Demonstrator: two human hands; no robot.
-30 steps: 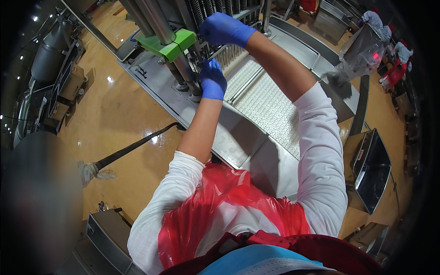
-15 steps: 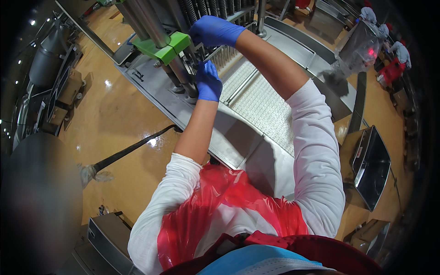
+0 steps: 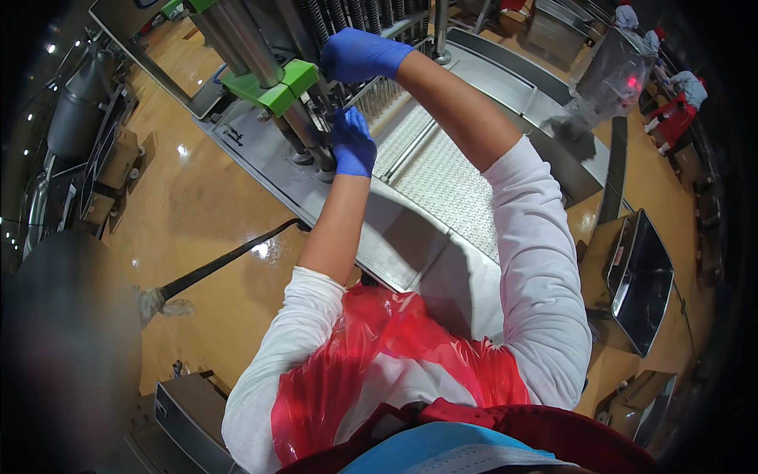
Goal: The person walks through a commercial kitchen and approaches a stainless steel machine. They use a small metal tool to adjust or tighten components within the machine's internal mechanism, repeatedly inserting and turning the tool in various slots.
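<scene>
Both my hands wear blue gloves and work at a steel machine with upright posts. My right hand is curled at the machine's head, just in front of a row of dark coil springs; what its fingers grip is hidden. Below it, my left hand points upward with its fingers bent together around a small dark metal part that I cannot make out. Left of both hands, a green clamp block sits around a thick steel post. Behind my hands, a row of thin needles stands above a textured pale conveyor belt.
Near me lies the machine's flat metal ledge. A black hose runs from it across the tan floor. At right stands a steel bin; a plastic-covered unit and people in red aprons are farther off.
The view has shifted slightly, so the machine and my hands sit a little farther left. Both hands stay at the same spots on the machine, with almost the same grip.
</scene>
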